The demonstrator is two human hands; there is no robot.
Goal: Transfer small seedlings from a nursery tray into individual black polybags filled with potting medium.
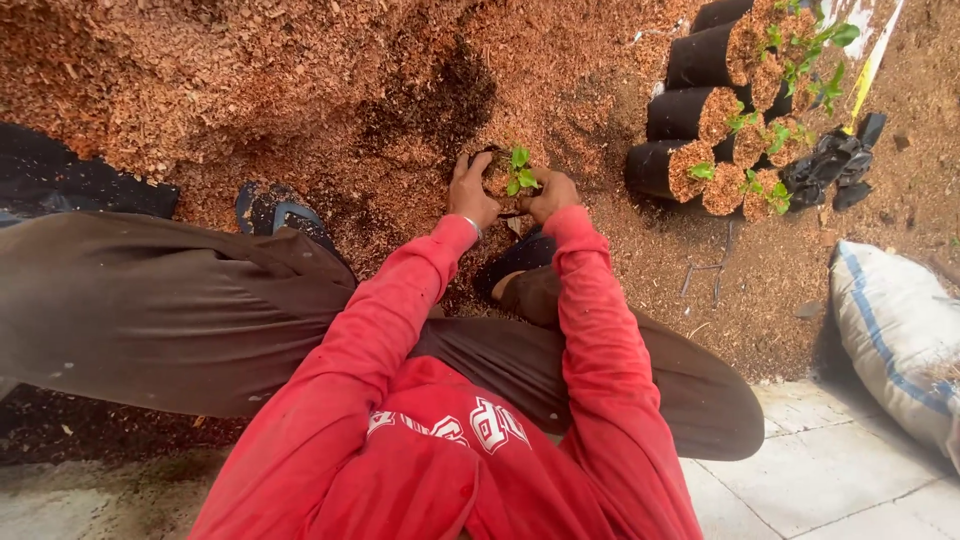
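As seen, seedling bag [507,180] sits btwn both hands [512,194].

The ground [690,300] is loose reddish-brown husk mulch, heaped into a tall mound [200,70] beyond and to the left of where the hands close. A small black grow bag with a green seedling [508,178] sits on it right at the grip. To the right of the grip, well apart, stands a cluster of black grow bags filled with husk and green seedlings [735,120], with crumpled empty black bags [830,165] just beside them. Farther right and nearer, a white woven sack with blue stripes [900,330] lies at the edge of pale paving tiles [830,470].
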